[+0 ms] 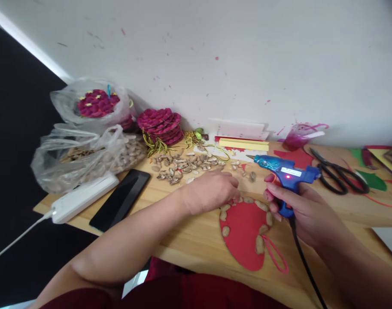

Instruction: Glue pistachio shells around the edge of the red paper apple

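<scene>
My right hand (308,210) is wrapped round the handle of a blue glue gun (287,174), its nozzle pointing left and a red light lit on its side. A red card oval (242,236) lies on the table, with peanut shells (259,245) along parts of its edge and a pink cord loop (278,257) at its right side. At the oval's upper left edge my left hand (217,189) is closed, fingertips down; what they hold, if anything, is hidden. Loose peanut shell halves (179,165) are scattered just beyond this hand.
Left are a black phone (120,199), a white power strip (84,199) and a plastic bag of shells (118,154). Purple shell-covered discs (159,124) are stacked at the back. On the right are black-handled scissors (340,171) and a cup of purple paint (297,136).
</scene>
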Available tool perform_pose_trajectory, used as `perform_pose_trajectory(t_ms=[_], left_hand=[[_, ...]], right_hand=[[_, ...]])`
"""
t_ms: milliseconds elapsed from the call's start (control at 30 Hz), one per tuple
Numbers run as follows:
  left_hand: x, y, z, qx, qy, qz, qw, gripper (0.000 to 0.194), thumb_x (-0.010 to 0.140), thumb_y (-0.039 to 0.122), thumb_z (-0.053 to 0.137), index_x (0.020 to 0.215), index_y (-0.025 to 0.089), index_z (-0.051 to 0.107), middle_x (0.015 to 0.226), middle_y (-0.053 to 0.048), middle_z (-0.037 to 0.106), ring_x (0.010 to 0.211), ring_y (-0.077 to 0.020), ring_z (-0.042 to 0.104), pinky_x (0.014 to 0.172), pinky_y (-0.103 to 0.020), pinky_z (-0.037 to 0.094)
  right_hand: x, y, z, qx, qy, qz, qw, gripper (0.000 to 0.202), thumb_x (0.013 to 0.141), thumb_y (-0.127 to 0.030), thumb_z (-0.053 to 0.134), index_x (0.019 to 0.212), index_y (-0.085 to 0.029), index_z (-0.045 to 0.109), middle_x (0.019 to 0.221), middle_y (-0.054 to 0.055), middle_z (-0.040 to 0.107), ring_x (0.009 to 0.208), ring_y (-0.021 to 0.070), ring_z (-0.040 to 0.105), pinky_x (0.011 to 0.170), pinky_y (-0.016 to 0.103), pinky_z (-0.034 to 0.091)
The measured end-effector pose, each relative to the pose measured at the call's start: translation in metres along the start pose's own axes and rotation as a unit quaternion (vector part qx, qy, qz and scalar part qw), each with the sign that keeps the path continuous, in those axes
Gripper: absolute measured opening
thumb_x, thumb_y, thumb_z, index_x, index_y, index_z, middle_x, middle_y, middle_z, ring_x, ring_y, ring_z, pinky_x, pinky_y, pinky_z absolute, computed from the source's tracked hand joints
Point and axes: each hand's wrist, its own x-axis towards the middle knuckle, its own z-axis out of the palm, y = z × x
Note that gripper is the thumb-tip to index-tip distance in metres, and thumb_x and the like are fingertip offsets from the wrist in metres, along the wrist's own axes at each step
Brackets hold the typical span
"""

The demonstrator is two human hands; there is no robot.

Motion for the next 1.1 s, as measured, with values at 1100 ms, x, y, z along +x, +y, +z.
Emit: perform_pose_trajectory(t_ms=[1100], left_hand=[[-0.002, -0.025, 0.004, -0.747, 0.252, -0.233, 0.57, 0.04, 0.051, 0.034, 0.1, 0.077, 0.014, 0.077, 0.066, -0.001, 0.069, 0.058, -0.0089, 0.062, 0.055, -0.017, 0.047]], right_hand=[[-0.026, 0.002, -0.006, 0.023, -0.145, -0.157, 0.977, 0.032, 0.098, -0.053, 0.058, 0.099, -0.023, 0.069, 0.083, 0.003, 0.069, 0.047, 0.0075, 0.05, 0.045, 0.023, 0.037]])
